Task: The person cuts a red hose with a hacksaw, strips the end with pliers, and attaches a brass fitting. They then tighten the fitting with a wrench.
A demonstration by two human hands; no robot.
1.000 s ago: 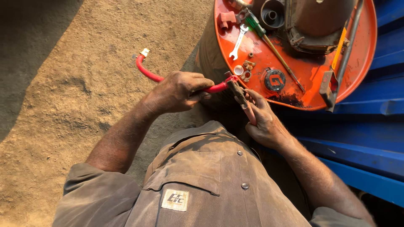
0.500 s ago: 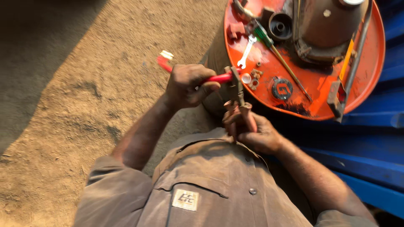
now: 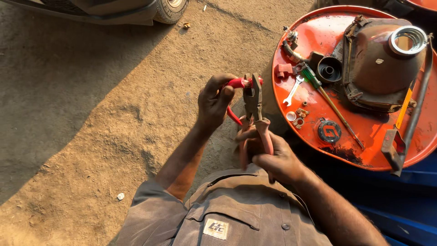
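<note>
Raised since half a second ago, the pliers [image 3: 253,98] now stand upright with their nose at the end of the red cable [image 3: 236,83], which the left hand [image 3: 215,101] has lifted and bent toward them; the camera has also swung, bringing a vehicle tyre [image 3: 172,8] into view at the far edge. Left hand's grip is closed around the cable just behind its tip, where a tuft of bare strands appears to show, with the rest of the cable curling down behind the fingers. Right hand [image 3: 268,157] wraps the pliers' pink-sleeved handles, squeezed fairly narrow; whether the nose bites the cable or merely meets it cannot be told. Judging from the exposed tip, stripping looks begun, while no fitting is yet on the cable end. To the right, an orange drum lid [image 3: 364,146] serves as tabletop, carrying a small spanner [image 3: 291,91], a green-handled screwdriver [image 3: 318,86], a headlamp housing [image 3: 378,68] and loose small parts, none touched.
</note>
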